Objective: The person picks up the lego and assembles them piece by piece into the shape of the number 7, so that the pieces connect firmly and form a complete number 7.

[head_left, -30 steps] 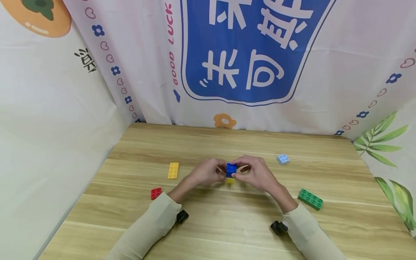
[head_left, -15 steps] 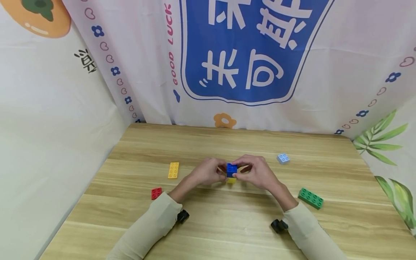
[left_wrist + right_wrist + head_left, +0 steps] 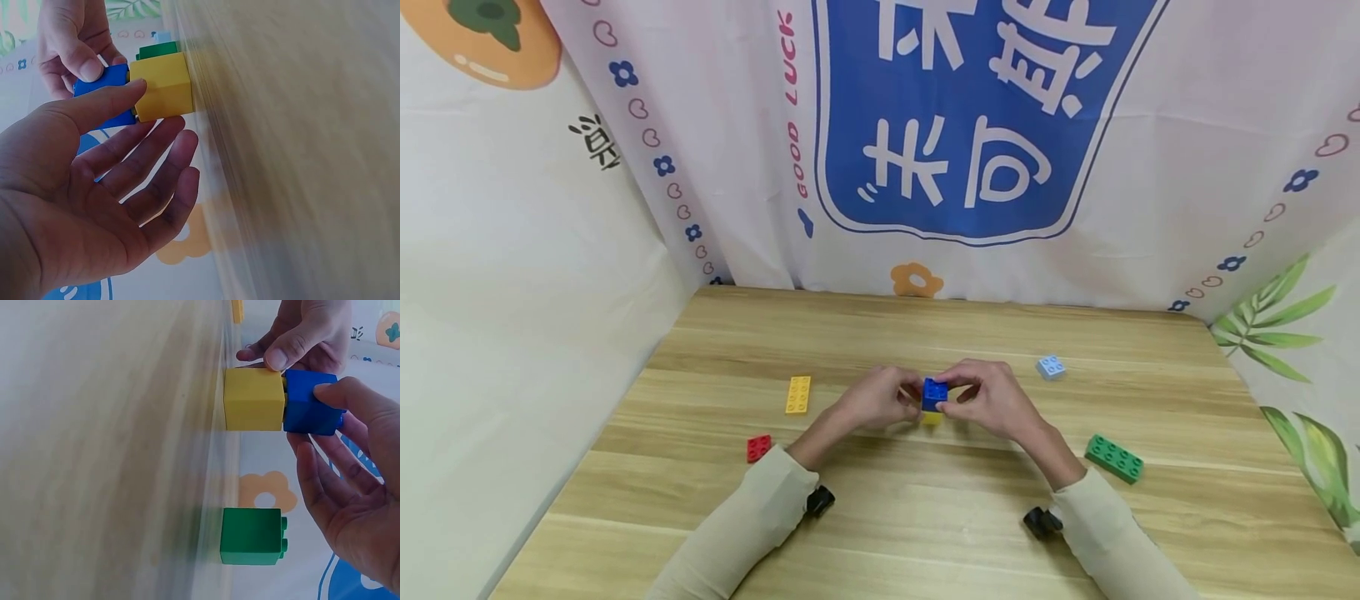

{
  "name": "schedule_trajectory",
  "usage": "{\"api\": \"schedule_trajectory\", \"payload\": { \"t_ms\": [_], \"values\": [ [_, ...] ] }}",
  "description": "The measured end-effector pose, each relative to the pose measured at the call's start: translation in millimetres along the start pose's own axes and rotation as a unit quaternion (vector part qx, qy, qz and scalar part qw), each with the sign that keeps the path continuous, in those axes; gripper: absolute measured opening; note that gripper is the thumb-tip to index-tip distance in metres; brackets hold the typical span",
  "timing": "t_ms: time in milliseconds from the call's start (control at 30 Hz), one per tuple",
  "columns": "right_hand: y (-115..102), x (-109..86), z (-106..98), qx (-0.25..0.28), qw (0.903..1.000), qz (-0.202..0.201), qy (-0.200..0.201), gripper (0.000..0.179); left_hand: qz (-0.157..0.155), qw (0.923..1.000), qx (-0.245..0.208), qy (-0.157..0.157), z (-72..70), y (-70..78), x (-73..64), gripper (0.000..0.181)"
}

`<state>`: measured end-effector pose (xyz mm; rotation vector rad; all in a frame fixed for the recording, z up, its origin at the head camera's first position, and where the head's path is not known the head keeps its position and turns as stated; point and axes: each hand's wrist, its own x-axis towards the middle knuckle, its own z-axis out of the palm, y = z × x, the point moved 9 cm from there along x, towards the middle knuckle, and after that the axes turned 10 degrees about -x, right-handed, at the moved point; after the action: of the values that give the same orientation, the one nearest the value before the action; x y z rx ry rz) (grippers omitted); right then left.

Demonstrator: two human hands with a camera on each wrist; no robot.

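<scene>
A dark blue brick (image 3: 935, 393) sits over a yellow brick (image 3: 932, 418) near the middle of the table. The right wrist view shows a thin gap with studs between the yellow brick (image 3: 253, 400) and the blue brick (image 3: 306, 403), so they are lined up but not flush. My left hand (image 3: 876, 398) pinches the yellow brick (image 3: 162, 87) low down, its thumb on one side. From the right, my right hand (image 3: 994, 400) grips the blue brick between thumb and fingers. The yellow brick's base is right at the tabletop.
On the left lie a flat yellow-orange brick (image 3: 798, 395) and a red brick (image 3: 758, 448), the red one close to the left sleeve. A light blue brick (image 3: 1051, 367) is at the back right, and a long green brick (image 3: 1115, 458) lies beside the right forearm.
Both hands keep their hold on the stacked bricks and hardly move. The whole head view shifts very slightly; the loose bricks stay where they were.
</scene>
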<state>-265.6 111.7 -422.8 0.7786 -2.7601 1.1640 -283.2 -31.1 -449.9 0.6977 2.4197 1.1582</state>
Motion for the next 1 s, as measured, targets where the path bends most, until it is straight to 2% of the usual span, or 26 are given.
{"api": "schedule_trajectory", "payload": {
  "t_ms": [233,567,800,1000],
  "values": [
    [-5.5,3.4,3.5,-0.001,0.9999,-0.01,-0.006,0.029,0.009,0.9999,0.01,0.005,-1.2,0.8,-0.8,0.024],
    [2.4,1.2,3.0,0.018,0.9996,0.015,-0.013,0.029,0.007,0.9999,0.01,0.0,0.2,1.9,-0.7,0.027],
    [3.9,-0.8,2.0,-0.003,0.9994,0.035,-0.009,0.03,0.0,0.9998,-0.019,0.002,-3.8,5.1,-3.0,0.029],
    [3.6,-0.1,3.1,0.001,0.9993,0.037,-0.011,0.032,0.001,0.9997,-0.024,0.005,-6.0,6.2,-4.1,0.029]
  ]
}}
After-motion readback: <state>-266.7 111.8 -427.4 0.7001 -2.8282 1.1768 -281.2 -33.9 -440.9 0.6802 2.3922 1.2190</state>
